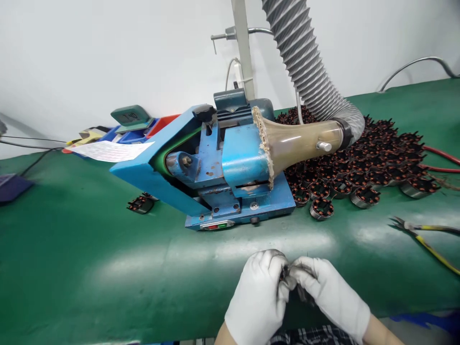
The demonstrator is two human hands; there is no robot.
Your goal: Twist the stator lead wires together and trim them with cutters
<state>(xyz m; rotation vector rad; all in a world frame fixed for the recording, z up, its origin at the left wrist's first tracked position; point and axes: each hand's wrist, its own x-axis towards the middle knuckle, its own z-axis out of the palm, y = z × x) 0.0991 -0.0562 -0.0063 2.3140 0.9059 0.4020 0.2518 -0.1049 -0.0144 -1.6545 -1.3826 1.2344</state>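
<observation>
Near the table's front edge, both of my white-gloved hands meet. My left hand [257,297] is closed round a small dark part [285,272], mostly hidden by the fingers; what shows resembles the motor stators on the table. Against that part, my right hand [328,290] has its thumb and fingertips pinched together, and whatever lies between them is too covered to make out. The glove fingertips look grey and soiled. Beyond my hands, several motor stators [321,209] with copper windings and steel rims sit in a dense group.
A blue belt sanding machine [240,158] stands ahead, with a grey ribbed hose [305,57] joined to its tan duct [302,141]. Yellow-handled pliers [427,235] lie right. Two stators [141,204] sit left of the machine on the green tabletop [89,273]. Paper [111,150] lies behind.
</observation>
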